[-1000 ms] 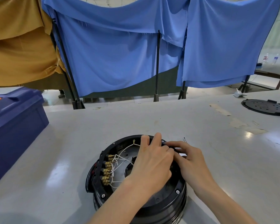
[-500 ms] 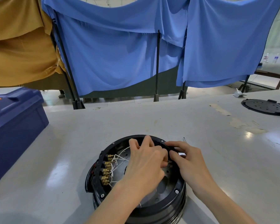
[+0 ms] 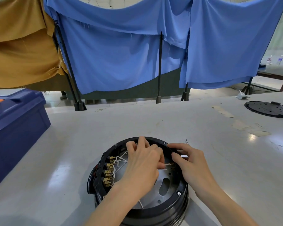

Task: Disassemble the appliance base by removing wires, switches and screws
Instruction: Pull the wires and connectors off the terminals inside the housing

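Observation:
The round black appliance base (image 3: 175, 204) lies upside down on the white table, near the front edge. Inside it a row of brass terminals (image 3: 108, 172) with thin white wires (image 3: 119, 160) runs along the left wall, over a grey metal plate (image 3: 167, 185). My left hand (image 3: 142, 167) reaches into the middle of the base and pinches white wires that end in small brass connectors (image 3: 171, 166). My right hand (image 3: 191, 163) rests on the base's right rim, its fingertips beside those connectors. A screw (image 3: 178, 193) sits in the rim at the front right.
A dark blue plastic bin (image 3: 15, 128) stands at the left of the table. A black round cover plate (image 3: 268, 109) lies at the far right. A thin dark pin (image 3: 187, 141) lies just behind my right hand. Blue and mustard cloths hang behind the table.
My left hand has drawn back toward the left and pulled two wires with brass connectors free of the right wall. More of the grey plate shows. My right hand stayed on the rim.

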Motion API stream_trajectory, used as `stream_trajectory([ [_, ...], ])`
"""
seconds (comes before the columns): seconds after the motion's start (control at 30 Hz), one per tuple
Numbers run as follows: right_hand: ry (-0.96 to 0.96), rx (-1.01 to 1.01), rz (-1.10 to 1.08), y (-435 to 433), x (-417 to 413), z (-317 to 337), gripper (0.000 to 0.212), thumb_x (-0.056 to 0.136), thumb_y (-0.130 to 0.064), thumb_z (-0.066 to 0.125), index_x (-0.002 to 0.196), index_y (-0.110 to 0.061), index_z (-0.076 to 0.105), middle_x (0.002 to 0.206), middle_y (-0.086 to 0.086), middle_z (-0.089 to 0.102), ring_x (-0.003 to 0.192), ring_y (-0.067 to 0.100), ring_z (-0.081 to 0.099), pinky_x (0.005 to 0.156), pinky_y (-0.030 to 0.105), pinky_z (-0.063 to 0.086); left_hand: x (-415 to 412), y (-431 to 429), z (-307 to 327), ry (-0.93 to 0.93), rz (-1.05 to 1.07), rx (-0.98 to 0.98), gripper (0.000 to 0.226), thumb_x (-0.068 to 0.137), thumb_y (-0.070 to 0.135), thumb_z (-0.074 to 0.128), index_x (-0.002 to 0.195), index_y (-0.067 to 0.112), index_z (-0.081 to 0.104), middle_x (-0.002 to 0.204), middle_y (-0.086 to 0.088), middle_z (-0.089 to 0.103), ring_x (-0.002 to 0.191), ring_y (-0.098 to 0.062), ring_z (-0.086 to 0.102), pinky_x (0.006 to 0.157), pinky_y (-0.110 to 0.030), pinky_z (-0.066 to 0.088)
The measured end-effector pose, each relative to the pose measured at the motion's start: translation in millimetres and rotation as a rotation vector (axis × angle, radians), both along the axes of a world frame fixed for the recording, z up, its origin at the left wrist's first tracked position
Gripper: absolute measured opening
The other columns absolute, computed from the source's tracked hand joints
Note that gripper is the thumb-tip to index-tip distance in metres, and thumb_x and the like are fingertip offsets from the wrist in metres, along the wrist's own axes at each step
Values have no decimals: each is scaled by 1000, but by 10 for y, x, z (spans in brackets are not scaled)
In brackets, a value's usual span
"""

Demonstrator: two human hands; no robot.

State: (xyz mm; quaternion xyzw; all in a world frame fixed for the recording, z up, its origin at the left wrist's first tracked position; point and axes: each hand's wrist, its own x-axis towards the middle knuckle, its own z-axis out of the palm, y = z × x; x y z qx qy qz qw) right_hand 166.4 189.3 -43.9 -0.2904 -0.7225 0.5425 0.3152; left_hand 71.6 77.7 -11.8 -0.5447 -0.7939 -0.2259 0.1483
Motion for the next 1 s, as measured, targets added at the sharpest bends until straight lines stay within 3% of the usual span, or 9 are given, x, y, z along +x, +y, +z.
stream_trajectory([
  [0.2,11,7,12,-7,-2,13,33,90,-6,56,97,-33,72,102,-7,70,97,12,64,83,31,53,-35,36,-18,-60,-36,-86,9,89,34,60,84,33,53,83,18,47,88,-9,18,72,-33,10],
  [0.33,24,-14,2,-7,0,7,33,89,-5,57,95,-33,73,99,-4,71,95,14,67,83,32,55,56,52,-7,-87,-46,-47,6,89,32,61,87,29,56,73,21,30,82,-12,14,72,-35,13],
  [0.4,42,-40,2,-3,0,6,33,88,-4,59,93,-33,74,98,-3,72,92,15,68,82,33,55,120,92,24,74,16,-21,17,75,31,76,76,26,60,68,19,30,80,-14,14,78,-35,21],
  [0.47,50,-57,8,-4,4,3,32,89,-5,60,93,-33,74,97,-3,72,92,15,68,83,33,55,157,122,79,190,58,-105,32,52,30,88,62,26,58,61,13,43,73,-14,30,67,-35,35],
  [0.57,61,-56,8,-2,-2,1,31,91,-5,60,93,-32,74,99,-6,71,93,10,67,80,28,55,180,148,-10,196,10,-184,16,78,21,71,83,19,55,81,3,58,93,-24,42,73,-39,19],
  [0.67,66,-51,7,-6,-9,4,30,91,-6,61,93,-33,74,98,-7,71,89,7,67,77,22,54,134,122,15,272,10,-205,20,72,19,76,77,18,57,74,5,59,86,-21,48,72,-36,30],
  [0.77,74,-69,6,-13,-12,4,30,90,-5,60,93,-32,74,98,-5,72,90,10,68,79,26,54,67,90,-2,211,-117,-200,3,93,18,52,94,15,54,93,0,55,100,-23,39,82,-38,24],
  [0.8,78,-75,5,-16,-12,7,30,90,-5,61,93,-31,74,97,-4,73,90,12,68,80,28,55,42,86,20,231,-132,-209,7,96,18,47,96,14,53,95,-1,55,102,-23,38,83,-39,24],
  [1.0,101,-90,34,-7,26,41,28,87,-4,63,94,-29,76,94,-4,74,90,14,69,80,29,55,-3,60,30,364,-280,-192,13,84,15,64,81,18,52,78,5,53,84,-18,50,72,-34,42],
])
